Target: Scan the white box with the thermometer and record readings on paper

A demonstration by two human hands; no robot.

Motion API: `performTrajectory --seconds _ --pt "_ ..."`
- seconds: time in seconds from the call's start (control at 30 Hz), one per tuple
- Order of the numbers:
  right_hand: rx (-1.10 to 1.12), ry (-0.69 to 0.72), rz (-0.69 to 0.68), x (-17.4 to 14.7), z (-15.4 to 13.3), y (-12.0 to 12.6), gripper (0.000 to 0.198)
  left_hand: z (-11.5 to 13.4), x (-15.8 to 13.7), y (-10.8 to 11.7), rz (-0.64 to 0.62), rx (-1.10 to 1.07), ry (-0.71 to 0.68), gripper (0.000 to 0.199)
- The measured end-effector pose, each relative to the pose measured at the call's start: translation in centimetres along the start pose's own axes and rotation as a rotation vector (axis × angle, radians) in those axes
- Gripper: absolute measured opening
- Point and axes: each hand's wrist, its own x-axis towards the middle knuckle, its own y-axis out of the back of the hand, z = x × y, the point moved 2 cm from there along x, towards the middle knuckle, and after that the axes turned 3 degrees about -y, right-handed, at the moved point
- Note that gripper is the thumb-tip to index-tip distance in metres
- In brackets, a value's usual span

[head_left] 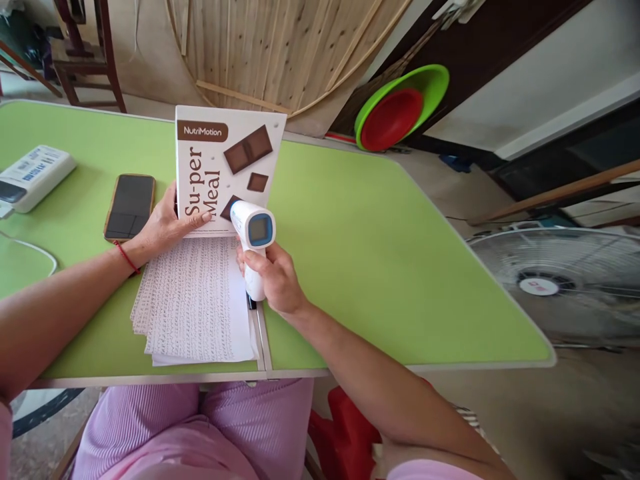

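Observation:
My left hand (173, 217) grips the lower left side of a white box (250, 180) printed "NutriMotion" and "Su-per Meal" with brown chocolate pieces. The thumb lies across the front, and the other fingers are hidden behind the box. In my right hand (275, 277) is a white infrared thermometer (253, 233) with a blue-framed screen turned toward me. Its head overlaps the lower right of the box; whether they touch I cannot tell. Beneath both lies a stack of handwritten sheets (200, 307) on the green table (380, 267). A dark pen tip (251, 302) shows below the thermometer's handle.
Left of the box lies a phone (130, 207). A white power bank (37, 177) with a white cable (33, 247) rests farther left. Beyond the table, green and red basins (395, 120) lean by the wall, and a fan (545, 287) stands at the right.

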Motion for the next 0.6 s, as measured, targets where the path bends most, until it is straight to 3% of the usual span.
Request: performTrajectory --seconds 0.23,0.6 --pt "0.012 -0.074 -0.115 -0.38 -0.22 -0.2 0.036 -0.79 0.08 -0.19 -0.037 -0.131 -0.005 0.08" --pt "-0.017 -0.121 -0.122 -0.54 0.17 -0.68 0.033 -0.25 0.12 0.31 -0.127 -0.199 -0.004 0.071"
